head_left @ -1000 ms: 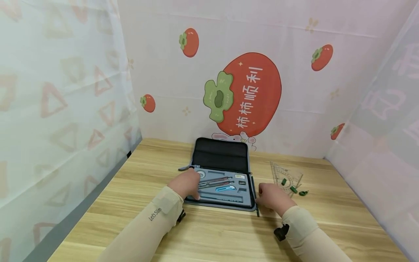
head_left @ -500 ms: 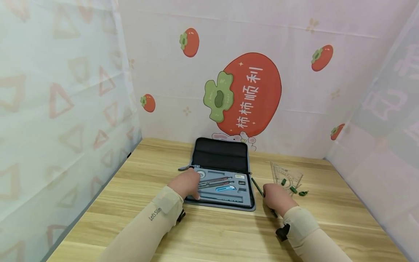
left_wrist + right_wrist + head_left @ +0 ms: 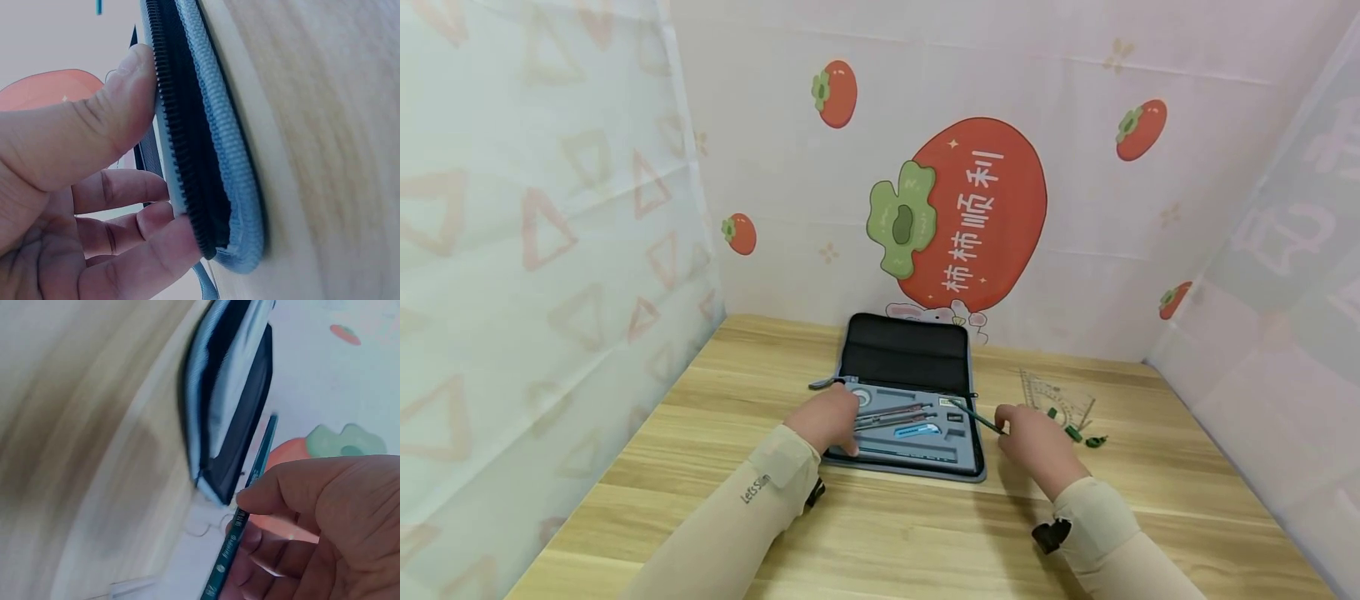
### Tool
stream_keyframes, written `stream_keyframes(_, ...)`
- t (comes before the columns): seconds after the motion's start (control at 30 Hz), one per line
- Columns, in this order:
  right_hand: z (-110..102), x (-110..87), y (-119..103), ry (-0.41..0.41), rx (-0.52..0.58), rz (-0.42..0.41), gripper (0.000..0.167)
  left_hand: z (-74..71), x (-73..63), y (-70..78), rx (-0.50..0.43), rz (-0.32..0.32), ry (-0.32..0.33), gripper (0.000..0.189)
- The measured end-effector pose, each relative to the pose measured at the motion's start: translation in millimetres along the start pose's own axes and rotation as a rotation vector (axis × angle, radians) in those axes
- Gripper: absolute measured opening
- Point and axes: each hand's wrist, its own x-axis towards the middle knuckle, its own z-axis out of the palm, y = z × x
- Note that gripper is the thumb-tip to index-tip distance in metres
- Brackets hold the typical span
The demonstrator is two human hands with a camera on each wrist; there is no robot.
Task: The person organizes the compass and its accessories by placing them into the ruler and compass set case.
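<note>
A zip pencil case (image 3: pixel 910 475), blue-grey outside with a black lining, lies spread out on the table with its lid back. My left hand (image 3: pixel 826 417) rests on its left side; in the left wrist view the thumb and fingertips touch the toothed zip edge (image 3: pixel 178 144). To the right of the case, my right hand (image 3: pixel 1037 446) pinches a dark green pencil (image 3: pixel 232 540) between thumb and fingers. The pencil's far end reaches over the tray's back right part. Two compasses (image 3: pixel 891 417), a light-blue cutter (image 3: pixel 917 431) and another pencil (image 3: pixel 910 454) lie in the grey tray.
A clear set square (image 3: pixel 1037 392) lies on the table at the right, with small green pieces (image 3: pixel 1073 433) on and beside it. A white tape roll (image 3: pixel 861 397) and a small sharpener (image 3: pixel 954 417) sit in the tray. Behind stands a persimmon-printed curtain (image 3: pixel 760 150).
My right hand has lifted the green pencil from beside the case and turned it, so its far end now points over the tray. The left hand stays in place.
</note>
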Motion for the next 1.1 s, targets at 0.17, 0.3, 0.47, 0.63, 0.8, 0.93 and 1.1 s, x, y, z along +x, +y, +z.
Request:
stream_keyframes(0.17, -2, -4.3, -11, 0.091, -0.064, -0.101, 0.013, 0.2, 1.1, 0.2, 0.001, 0.001, -0.003, 0.05)
stream_keyframes(0.3, -4, -7.9, -17, 0.183, -0.11, -0.178, 0.018, 0.1, 1.4, 0.2, 0.003, -0.002, -0.006, 0.052)
stream_keyframes(0.47, -9, -13.7, -25, 0.213, -0.143, -0.222, 0.019, 0.0, 1.1, 0.5, 0.009, -0.01, -0.012, 0.052)
stream_keyframes(0.63, -11, -16.5, -31, 0.183, -0.163, -0.221, 0.018, -0.6, 0.3, 0.7, 0.007, -0.01, -0.01, 0.052)
stream_keyframes(0.8, -6, -17.1, -35, 0.184, -0.205, -0.26, 0.019, -1.2, -0.7, 1.4, 0.008, -0.009, -0.007, 0.052)
stream_keyframes(0.93, 0, -18.3, -42, 0.165, -0.198, -0.299, 0.024, -1.9, -2.0, 2.4, 0.009, -0.013, -0.01, 0.051)
stream_keyframes(1.1, 7, -16.5, -54, 0.088, -0.136, -0.3, 0.029, -2.2, -3.0, 2.6, 0.011, -0.014, -0.005, 0.052)
